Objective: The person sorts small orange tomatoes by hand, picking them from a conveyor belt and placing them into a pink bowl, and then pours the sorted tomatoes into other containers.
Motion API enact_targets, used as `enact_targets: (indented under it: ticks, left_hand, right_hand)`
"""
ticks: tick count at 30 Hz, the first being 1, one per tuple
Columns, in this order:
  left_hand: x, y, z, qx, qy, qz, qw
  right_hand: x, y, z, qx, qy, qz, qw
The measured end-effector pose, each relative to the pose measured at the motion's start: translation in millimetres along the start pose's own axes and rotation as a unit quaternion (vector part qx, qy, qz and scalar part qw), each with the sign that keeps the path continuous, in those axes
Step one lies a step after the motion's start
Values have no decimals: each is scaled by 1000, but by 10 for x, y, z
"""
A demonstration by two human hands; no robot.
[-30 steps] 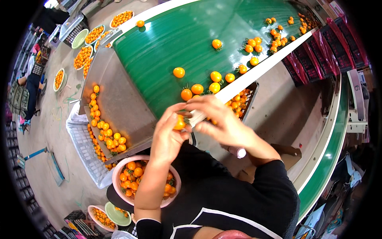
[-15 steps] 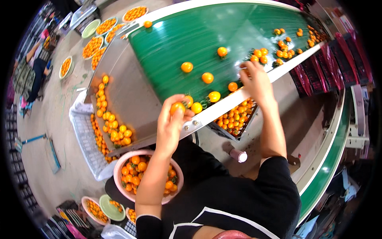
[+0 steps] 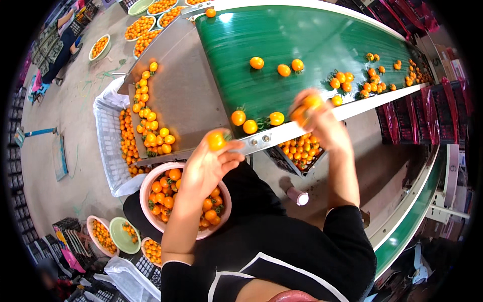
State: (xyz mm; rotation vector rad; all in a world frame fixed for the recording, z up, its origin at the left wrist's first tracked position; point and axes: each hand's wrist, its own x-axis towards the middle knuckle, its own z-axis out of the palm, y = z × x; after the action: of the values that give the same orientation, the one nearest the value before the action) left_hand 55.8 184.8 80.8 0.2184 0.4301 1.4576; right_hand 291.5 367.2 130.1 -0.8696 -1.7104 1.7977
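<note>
My left hand (image 3: 205, 163) grips an orange cherry tomato (image 3: 217, 141) between thumb and fingers, raised just off the near rail of the green conveyor belt (image 3: 236, 38). Beneath it, a pink basin (image 3: 146, 201) of orange tomatoes rests on my lap. Over the belt's near edge, my right hand (image 3: 326, 127) is closed on orange cherry tomatoes (image 3: 308, 106); motion blur hides how many. Between the hands, loose tomatoes (image 3: 250, 126) lie against the rail (image 3: 282, 132), some with green stems. Others (image 3: 284, 70) are spread farther across the belt.
A metal chute (image 3: 181, 85) at the belt's left end holds a row of tomatoes above a white crate (image 3: 113, 156). A black crate (image 3: 302, 156) of tomatoes and a pinkish bottle (image 3: 298, 196) stand below the rail. More filled basins (image 3: 140, 28) sit on the floor, near another person (image 3: 58, 48).
My left hand has drawn back from the belt toward the lap basin with a tomato. My right hand has lifted tomatoes off the belt. The view has shifted slightly.
</note>
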Motion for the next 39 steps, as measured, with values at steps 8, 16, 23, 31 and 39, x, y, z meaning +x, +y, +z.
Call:
enact_targets:
  ticks: [8,16,23,31,39]
  left_hand:
    - [-1133,-83,-258,600,299,198,715]
    - [-1532,-202,-421,847,345,112,389]
    - [-943,-84,-1,756,236,247,558]
    - [32,-98,526,18,47,-11,999]
    - [161,-273,596,81,138,-72,984]
  right_hand:
    - [-311,739,1856,-119,-256,-61,957]
    - [308,-3,611,-399,95,-304,860]
    - [803,277,-187,-604,178,-82,772]
    - [72,-282,536,-251,-67,-252,932]
    - [412,313,-337,-640,192,-82,739]
